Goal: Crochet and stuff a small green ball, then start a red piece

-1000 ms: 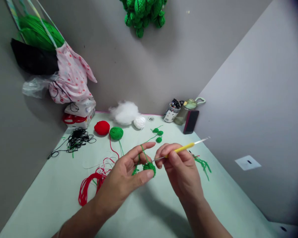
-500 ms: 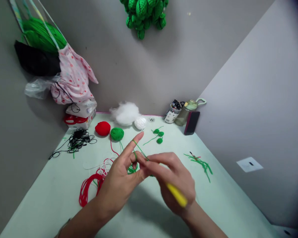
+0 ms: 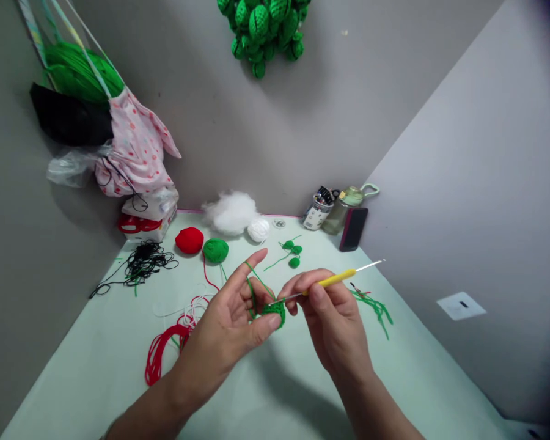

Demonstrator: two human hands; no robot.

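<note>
Between the thumb and fingers of my left hand (image 3: 229,318) is a small green crochet piece (image 3: 275,311). Green yarn runs from it up around my raised left index finger. My right hand (image 3: 337,318) grips a double-ended crochet hook (image 3: 337,280) by its yellow handle. One metal end of the hook meets the top edge of the crochet piece; the other points up to the right. Behind my hands lies a green yarn ball (image 3: 216,250), with a strand leading down toward my left hand.
A red yarn ball (image 3: 189,241), white stuffing (image 3: 231,213) and a white yarn ball (image 3: 258,230) sit at the back. Red yarn (image 3: 156,354) and tangled black yarn (image 3: 147,263) lie left. Small green pieces (image 3: 294,262), green scraps (image 3: 376,305) and a phone (image 3: 354,229) are right.
My right hand has turned, so the yellow handle now points up to the right rather than down. The green crochet piece, mostly covered before, now shows at my left fingertips.
</note>
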